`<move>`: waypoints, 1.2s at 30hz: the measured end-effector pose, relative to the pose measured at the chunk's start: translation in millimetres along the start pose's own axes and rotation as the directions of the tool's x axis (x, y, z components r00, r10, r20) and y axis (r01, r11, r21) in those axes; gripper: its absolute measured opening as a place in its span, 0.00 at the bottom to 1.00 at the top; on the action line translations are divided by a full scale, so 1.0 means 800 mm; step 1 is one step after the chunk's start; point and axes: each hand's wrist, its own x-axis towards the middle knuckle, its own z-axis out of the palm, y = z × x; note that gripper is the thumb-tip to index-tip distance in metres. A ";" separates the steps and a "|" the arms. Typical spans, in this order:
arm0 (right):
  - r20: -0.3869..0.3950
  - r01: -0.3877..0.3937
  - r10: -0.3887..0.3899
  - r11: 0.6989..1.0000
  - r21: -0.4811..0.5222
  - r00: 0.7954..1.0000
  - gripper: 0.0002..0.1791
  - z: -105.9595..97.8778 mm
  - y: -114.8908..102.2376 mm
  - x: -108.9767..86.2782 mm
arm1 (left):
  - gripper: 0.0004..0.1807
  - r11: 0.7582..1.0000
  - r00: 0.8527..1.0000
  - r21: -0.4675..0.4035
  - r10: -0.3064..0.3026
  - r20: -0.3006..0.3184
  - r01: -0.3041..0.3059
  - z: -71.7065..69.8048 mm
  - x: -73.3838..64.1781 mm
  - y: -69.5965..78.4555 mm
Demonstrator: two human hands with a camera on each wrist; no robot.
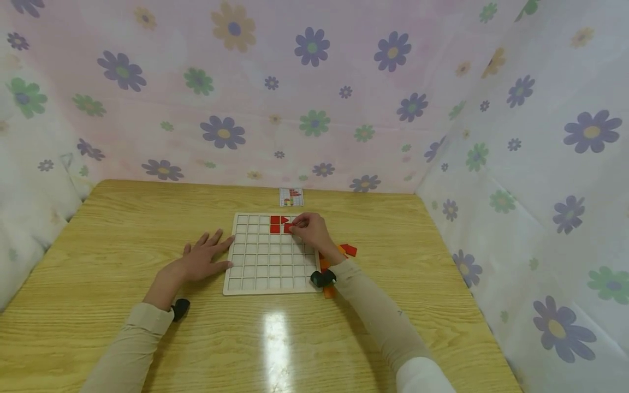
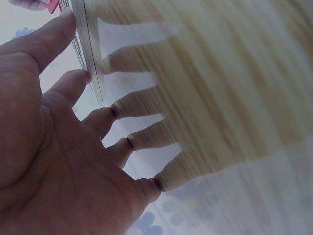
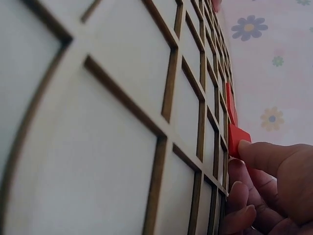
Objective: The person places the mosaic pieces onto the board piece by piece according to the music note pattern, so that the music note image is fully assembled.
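Observation:
A white grid board (image 1: 263, 271) lies flat on the wooden table. Near its far edge two red square tiles (image 1: 275, 220) and a red triangular tile (image 1: 285, 220) sit in cells. My right hand (image 1: 313, 231) pinches another red tile (image 3: 238, 138) between thumb and fingers, beside those tiles; in the right wrist view part of it is covered by the thumb. With fingers spread, my left hand (image 1: 203, 261) rests at the board's left side. Its thumb and index tip touch the board's edge (image 2: 88, 44) in the left wrist view, and its palm holds nothing.
Loose red tiles (image 1: 350, 250) and orange tiles (image 1: 329, 292) lie right of the board, partly hidden under my right forearm. Beyond the board is a small card (image 1: 291, 197) with a coloured pattern on a grid. Flowered cloth (image 1: 314, 123) hangs behind the table and at both sides.

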 end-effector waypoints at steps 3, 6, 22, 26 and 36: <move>0.015 -0.005 0.005 1.000 -0.019 1.000 0.07 0.000 0.001 0.002 | 0.40 1.000 1.000 0.006 0.001 -0.003 -0.001 0.001 0.000 0.000; 0.025 -0.006 0.007 1.000 -0.020 1.000 0.08 0.000 0.002 0.004 | 0.40 1.000 1.000 0.010 0.001 -0.008 0.000 0.002 0.001 0.000; 0.020 -0.013 0.014 1.000 -0.005 1.000 0.08 0.001 0.002 0.007 | 0.40 1.000 1.000 0.013 0.000 0.000 0.000 0.000 0.000 -0.001; 0.021 -0.024 0.025 1.000 -0.013 0.999 0.08 0.002 0.004 0.008 | 0.40 1.000 1.000 0.006 -0.002 0.002 0.002 0.000 0.000 -0.001; 0.001 -0.051 0.051 0.999 -0.015 0.999 0.08 0.004 0.005 0.006 | 0.40 1.000 1.000 -0.003 -0.002 0.006 0.003 -0.001 0.001 0.000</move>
